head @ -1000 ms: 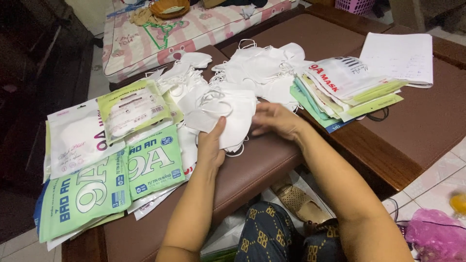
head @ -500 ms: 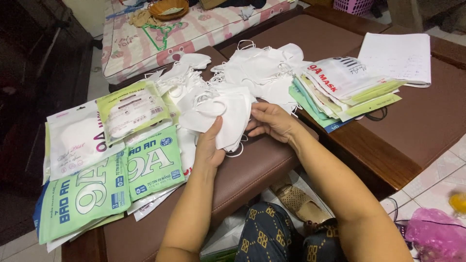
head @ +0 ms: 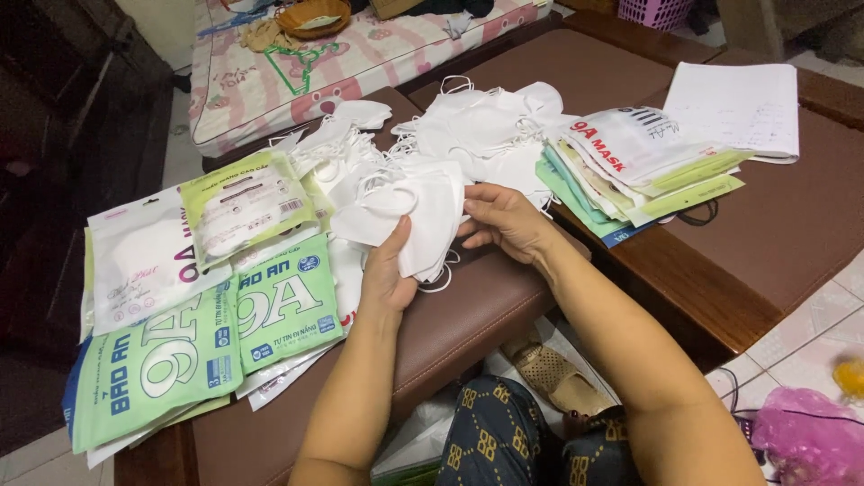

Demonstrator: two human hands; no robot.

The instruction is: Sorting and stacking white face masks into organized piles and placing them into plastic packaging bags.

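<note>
My left hand and my right hand both grip a small stack of white face masks just above a brown padded bench. The left thumb presses the stack from the front, while the right fingers pinch its right edge. Behind the stack lies a loose heap of white masks with ear loops. Green and white flat packets spread out on the bench to the left of my left hand.
A fanned stack of empty packets lies right of the heap, with a white sheet of paper beyond it on a brown wooden table. A patterned mattress sits at the back. A pink bag lies on the tiled floor.
The mask stack has been turned slightly and squared up between my hands; my right fingers shifted along its right edge. Both arms stay in nearly the same place.
</note>
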